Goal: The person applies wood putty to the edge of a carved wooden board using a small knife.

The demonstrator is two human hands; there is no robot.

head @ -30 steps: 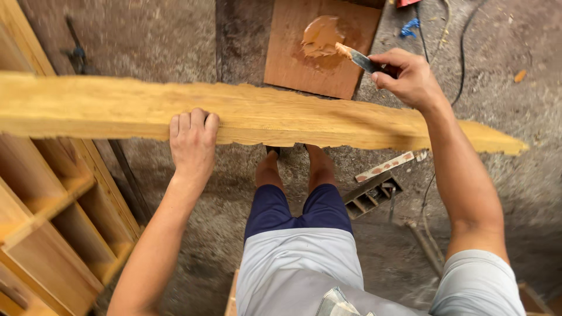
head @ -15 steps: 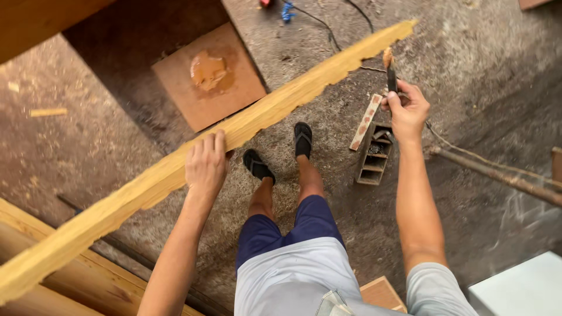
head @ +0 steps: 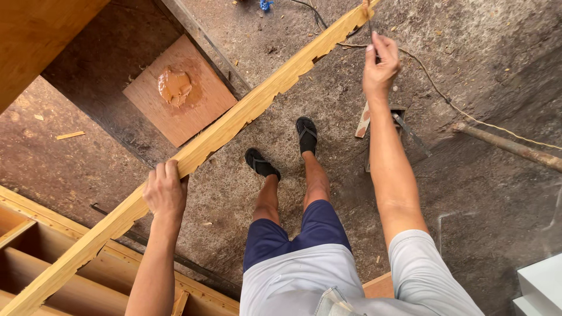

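A long pale wooden strip (head: 234, 123) with one scalloped edge runs diagonally from the lower left to the top right. My left hand (head: 166, 192) grips it near its lower part. My right hand (head: 379, 63) is closed around the dark handle of a putty knife, whose blade reaches the strip's far end at the top. A square board (head: 202, 111) with a blob of brown filler (head: 174, 86) lies on the floor past the strip.
My feet in black sandals (head: 282, 149) stand on the rough concrete floor. A wooden frame (head: 35, 251) lies at the lower left. A small metal block (head: 398, 126), a pipe (head: 506, 146) and a cord (head: 445, 96) lie to the right. A white box corner (head: 541, 287) shows at the lower right.
The view has kept turning, so the strip lies steeper across the picture. My right hand has moved up to the strip's far end. My left hand keeps its grip.
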